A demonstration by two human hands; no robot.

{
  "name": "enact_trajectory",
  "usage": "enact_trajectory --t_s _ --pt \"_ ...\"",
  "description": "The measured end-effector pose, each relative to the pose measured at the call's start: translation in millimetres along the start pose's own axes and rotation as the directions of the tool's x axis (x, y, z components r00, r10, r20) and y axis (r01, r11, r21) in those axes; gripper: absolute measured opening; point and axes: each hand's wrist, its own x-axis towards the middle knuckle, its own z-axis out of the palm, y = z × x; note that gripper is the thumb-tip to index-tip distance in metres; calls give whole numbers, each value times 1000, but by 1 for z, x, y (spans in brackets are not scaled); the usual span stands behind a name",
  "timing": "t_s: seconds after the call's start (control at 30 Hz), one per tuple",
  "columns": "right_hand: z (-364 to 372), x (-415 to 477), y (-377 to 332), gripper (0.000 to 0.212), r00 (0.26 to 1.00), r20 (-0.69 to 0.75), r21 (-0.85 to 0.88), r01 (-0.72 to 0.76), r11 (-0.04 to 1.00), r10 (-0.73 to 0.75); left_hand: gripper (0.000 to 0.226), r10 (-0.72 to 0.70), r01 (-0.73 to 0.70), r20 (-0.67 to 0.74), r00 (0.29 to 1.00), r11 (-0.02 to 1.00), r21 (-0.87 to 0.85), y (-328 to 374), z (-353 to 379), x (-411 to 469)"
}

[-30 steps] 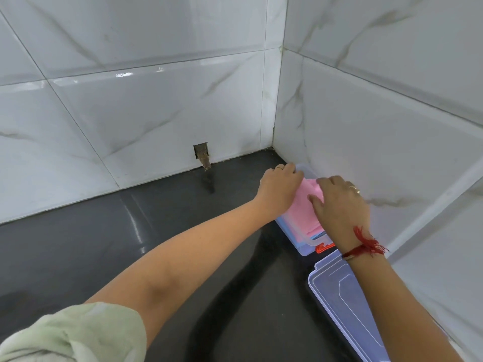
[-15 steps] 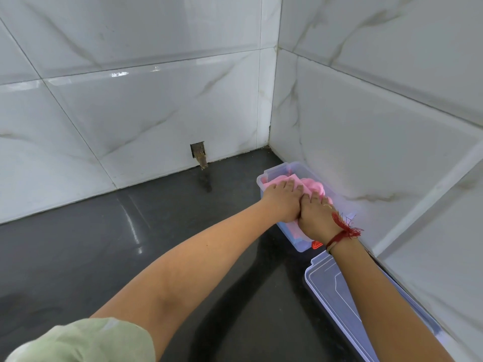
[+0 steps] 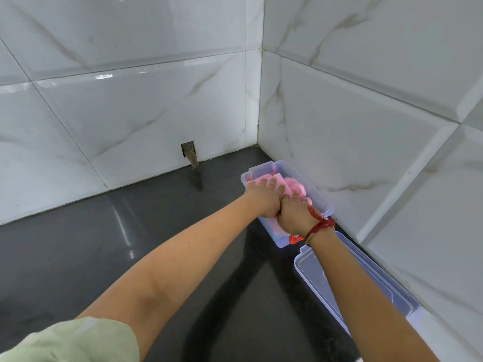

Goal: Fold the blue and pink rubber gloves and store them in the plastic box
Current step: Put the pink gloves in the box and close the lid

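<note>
Both hands, left hand (image 3: 262, 198) and right hand (image 3: 294, 214), press flat-fingered on the folded pink gloves (image 3: 292, 185) inside the plastic box (image 3: 247, 176); its lid (image 3: 386, 288) lies off, just beside it.

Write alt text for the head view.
Both hands, left hand and right hand, press pink gloves down into a clear plastic box in a tiled corner. Its lid lies nearby on the dark counter.

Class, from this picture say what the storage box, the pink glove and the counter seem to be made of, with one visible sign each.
Box: translucent plastic, glove showing through. Pink glove: likely soft matte rubber, bunched in folds. Counter: dark polished stone or similar, mirroring the tiles.
</note>
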Motion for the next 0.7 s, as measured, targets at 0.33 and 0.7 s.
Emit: enact_trajectory --t_s 0.33,0.7 --pt "-5 -125 44 8 838 -546 252 190 949 -23 34 431 -528 -802 414 831 174 43 50 -79" --pt "56 -184 62 30 966 -225 59 -116 991 127 19 475 -438 -367 800 880 184 64 101 -95"
